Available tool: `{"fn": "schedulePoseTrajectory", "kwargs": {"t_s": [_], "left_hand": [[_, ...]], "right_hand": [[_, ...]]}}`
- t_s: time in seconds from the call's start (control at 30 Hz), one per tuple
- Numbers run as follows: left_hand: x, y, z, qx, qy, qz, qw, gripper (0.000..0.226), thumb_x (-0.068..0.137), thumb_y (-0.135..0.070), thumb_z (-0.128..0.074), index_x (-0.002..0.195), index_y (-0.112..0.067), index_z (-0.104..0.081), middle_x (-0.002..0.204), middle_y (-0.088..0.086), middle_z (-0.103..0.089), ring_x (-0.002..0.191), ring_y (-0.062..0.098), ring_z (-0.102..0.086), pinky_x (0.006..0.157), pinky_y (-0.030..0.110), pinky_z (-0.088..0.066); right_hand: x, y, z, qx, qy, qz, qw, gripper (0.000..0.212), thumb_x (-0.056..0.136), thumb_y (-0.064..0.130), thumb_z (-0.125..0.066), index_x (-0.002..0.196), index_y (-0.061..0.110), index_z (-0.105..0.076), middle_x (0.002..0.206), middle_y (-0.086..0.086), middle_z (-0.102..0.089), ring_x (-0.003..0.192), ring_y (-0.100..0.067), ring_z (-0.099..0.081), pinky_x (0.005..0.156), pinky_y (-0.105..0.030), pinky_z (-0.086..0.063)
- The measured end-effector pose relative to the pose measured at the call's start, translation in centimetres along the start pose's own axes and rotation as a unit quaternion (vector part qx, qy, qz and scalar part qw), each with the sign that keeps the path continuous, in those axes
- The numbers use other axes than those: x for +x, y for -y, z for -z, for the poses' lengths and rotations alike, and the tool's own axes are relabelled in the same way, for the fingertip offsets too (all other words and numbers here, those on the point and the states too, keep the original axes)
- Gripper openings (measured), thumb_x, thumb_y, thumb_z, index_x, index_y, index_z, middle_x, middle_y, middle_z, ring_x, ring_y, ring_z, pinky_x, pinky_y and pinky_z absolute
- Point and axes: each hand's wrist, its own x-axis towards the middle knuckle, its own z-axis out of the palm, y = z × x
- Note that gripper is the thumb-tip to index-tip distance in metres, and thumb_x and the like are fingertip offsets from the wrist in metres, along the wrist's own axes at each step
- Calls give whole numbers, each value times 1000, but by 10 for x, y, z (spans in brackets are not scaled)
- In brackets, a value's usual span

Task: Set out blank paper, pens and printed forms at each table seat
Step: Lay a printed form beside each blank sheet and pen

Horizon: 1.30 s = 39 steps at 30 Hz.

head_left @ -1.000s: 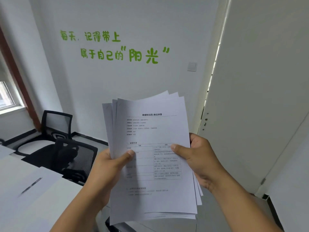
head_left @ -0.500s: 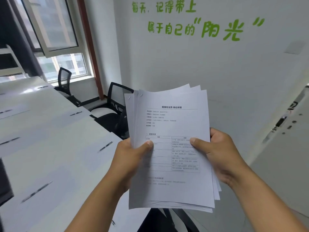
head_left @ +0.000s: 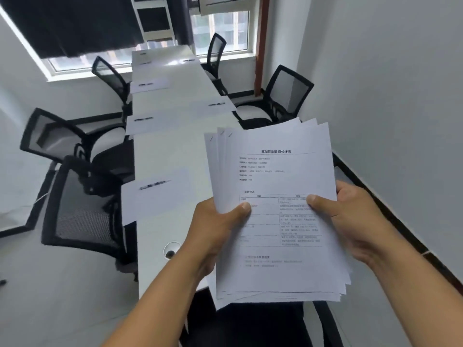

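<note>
Both hands are holding a fanned stack of printed forms [head_left: 275, 216]: the left hand [head_left: 215, 229] is pinching its left edge, the right hand [head_left: 350, 221] its right edge. Beyond the grip, blank sheets [head_left: 160, 196] with pens [head_left: 155, 184] are lying along the white worktop [head_left: 170, 151].

Both hands held a fanned stack of printed forms [head_left: 275, 176] above the near end of a long white table [head_left: 175, 151]. Left hand [head_left: 215, 226] gripped the left edge, right hand [head_left: 350, 221] the right, thumbs on top. Blank sheets with pens [head_left: 154, 184] lay at the seats. Black mesh chairs [head_left: 82, 209] stood along both sides.
</note>
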Motion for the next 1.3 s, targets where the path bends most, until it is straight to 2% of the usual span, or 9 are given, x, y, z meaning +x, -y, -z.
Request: {"fn": "schedulePoseTrajectory", "kwargs": {"t_s": [0.17,0.33,0.4,0.5,0.6,0.7,0.9,1.17,1.3], "left_hand": [[3,47,27,-27,-55,51,997,20,102,-25,-77,120,-15,-79,109,4,-86,101,27,-83,99,54,-64],[11,90,49,-58,-52,100,992,26,109,-30,-66,129,-16,-75,117,2,-84,107,24,-82,96,45,-64],[15,108,56,-77,-51,124,988,28,111,-32,-63,132,-16,-74,121,4,-83,111,26,-81,100,48,-63],[20,136,64,-101,-53,157,981,29,113,-33,-58,134,-18,-71,124,4,-83,113,27,-80,101,48,-62],[20,163,74,-116,-59,185,974,33,114,-35,-55,136,-17,-70,125,7,-82,114,29,-80,99,49,-62],[18,185,82,-125,-69,211,967,34,115,-35,-54,137,-15,-69,125,9,-82,114,32,-80,98,51,-63],[20,214,97,-118,-79,244,959,30,115,-24,-57,142,-17,-67,129,7,-81,118,31,-78,108,57,-58],[15,235,115,-165,-108,261,945,29,111,-14,-61,140,-15,-68,127,12,-81,114,38,-79,100,61,-62],[5,244,130,-172,-120,275,938,30,109,-13,-63,139,-14,-68,126,14,-81,113,40,-79,95,60,-64]], "right_hand": [[34,-45,-36,-4,52,-46,998,23,101,1,-73,121,12,-75,107,-8,-85,96,-33,-83,90,-52,-65],[60,-89,-61,-34,65,-98,993,13,98,1,-78,110,4,-77,100,-12,-85,91,-37,-83,87,-56,-66],[68,-110,-69,-55,57,-117,990,13,94,3,-82,106,4,-76,97,-11,-85,88,-36,-83,87,-59,-67],[79,-139,-79,-92,57,-144,984,22,90,8,-87,103,0,-71,95,-16,-83,86,-40,-82,81,-66,-66],[80,-162,-86,-112,61,-180,975,44,89,11,-88,111,-14,-58,105,-29,-78,94,-49,-78,77,-69,-64],[79,-183,-91,-117,74,-214,967,48,91,12,-87,116,-17,-58,109,-30,-77,96,-50,-78,80,-72,-62],[82,-200,-103,-116,93,-239,960,9,101,5,-75,105,-2,-78,94,-11,-85,87,-34,-83,87,-60,-67],[89,-211,-108,-121,80,-236,961,9,101,5,-74,107,6,-80,97,-9,-85,90,-34,-83,90,-55,-66],[98,-214,-100,-171,44,-206,962,4,98,6,-78,98,4,-81,91,-9,-85,84,-33,-83,83,-49,-68]]}}
